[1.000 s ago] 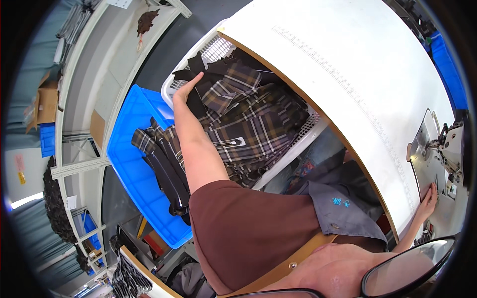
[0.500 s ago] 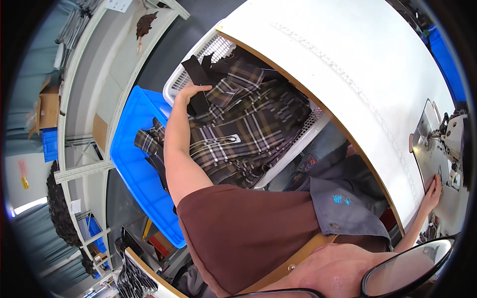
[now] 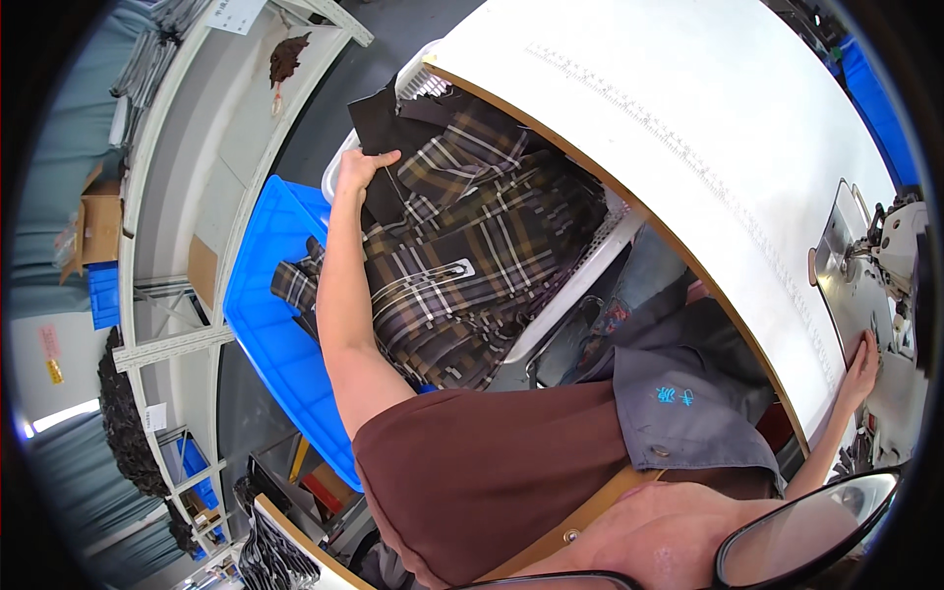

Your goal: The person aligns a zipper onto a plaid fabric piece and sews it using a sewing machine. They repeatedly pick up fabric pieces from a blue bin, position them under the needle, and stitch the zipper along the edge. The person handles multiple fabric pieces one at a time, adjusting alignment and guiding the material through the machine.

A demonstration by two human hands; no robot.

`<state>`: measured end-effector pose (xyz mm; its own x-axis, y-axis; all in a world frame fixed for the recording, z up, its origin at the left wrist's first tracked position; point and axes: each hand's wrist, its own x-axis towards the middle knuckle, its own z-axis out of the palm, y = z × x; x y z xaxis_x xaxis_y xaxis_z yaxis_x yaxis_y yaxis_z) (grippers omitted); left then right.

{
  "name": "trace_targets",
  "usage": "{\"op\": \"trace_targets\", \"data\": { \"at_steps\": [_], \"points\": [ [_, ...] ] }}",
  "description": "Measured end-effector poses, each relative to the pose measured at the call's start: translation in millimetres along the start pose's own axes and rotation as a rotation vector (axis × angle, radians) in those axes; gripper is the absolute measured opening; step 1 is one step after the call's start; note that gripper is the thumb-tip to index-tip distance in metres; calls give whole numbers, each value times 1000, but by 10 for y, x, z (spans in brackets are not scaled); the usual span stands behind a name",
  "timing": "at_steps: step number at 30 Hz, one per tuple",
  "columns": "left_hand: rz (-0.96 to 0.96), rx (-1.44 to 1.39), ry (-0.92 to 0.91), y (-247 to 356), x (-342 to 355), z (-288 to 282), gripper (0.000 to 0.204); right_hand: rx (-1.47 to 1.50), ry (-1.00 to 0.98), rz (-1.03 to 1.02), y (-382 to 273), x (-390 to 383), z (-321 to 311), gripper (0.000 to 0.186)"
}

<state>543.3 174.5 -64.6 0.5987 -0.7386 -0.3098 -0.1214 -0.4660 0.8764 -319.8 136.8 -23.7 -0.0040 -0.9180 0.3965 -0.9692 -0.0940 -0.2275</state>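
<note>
- Left hand (image 3: 364, 172), upper left of centre; clamped on the dark cloth, thumb laid across its face, remaining fingers mostly hidden.
- Dark cloth (image 3: 379, 123), plain; one piece, its upper end rising over the basket's upper-left side; its lower part lies against the plaid fabric.
- Plaid fabric (image 3: 511, 241), brown, black and white; heaped in the centre of the frame, above the brown sleeve (image 3: 492, 472).
- White basket (image 3: 578, 291), perforated plastic; holds the heap, its upper-right side passing under the counter's edge.
- Blue bin (image 3: 270, 344), left of centre; just beside the basket; more plaid cloth inside, partly behind the left forearm.
- Right hand (image 3: 861, 369), far right; fingers extended and close together, gripping nothing visible, resting at the metal plate (image 3: 841, 285).
- Sewing machine (image 3: 900, 246), far right; head set above the plate.
- Counter (image 3: 629, 118), white, brown-edged; upper right; ruler-like marks along its surface.
- Shelving (image 3: 172, 346), pale metal; left side of the frame.
</note>
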Motion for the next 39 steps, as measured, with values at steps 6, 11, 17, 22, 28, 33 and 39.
{"op": "trace_targets", "data": {
  "at_steps": [6,11,17,22,28,33,39],
  "points": [
    [32,371,60,-274,501,-121,30,-49,30,-29,56,8,30,27],
    [151,496,90,-321,482,-168,39,154,84,-228,-1032,-183,-34,24],
    [263,757,185,136,8,47,35,970,-696,-631,-3357,-524,504,26],
    [409,719,193,363,-106,137,33,600,-641,-944,-4115,-378,1542,43],
    [431,692,245,228,54,1,31,543,-650,-999,-4177,-408,1760,44],
    [466,741,316,37,118,-45,29,587,-624,-982,-4173,-403,1773,43],
    [453,485,242,152,511,-282,25,621,-644,-970,-4172,-412,1779,42]
  ]
}}
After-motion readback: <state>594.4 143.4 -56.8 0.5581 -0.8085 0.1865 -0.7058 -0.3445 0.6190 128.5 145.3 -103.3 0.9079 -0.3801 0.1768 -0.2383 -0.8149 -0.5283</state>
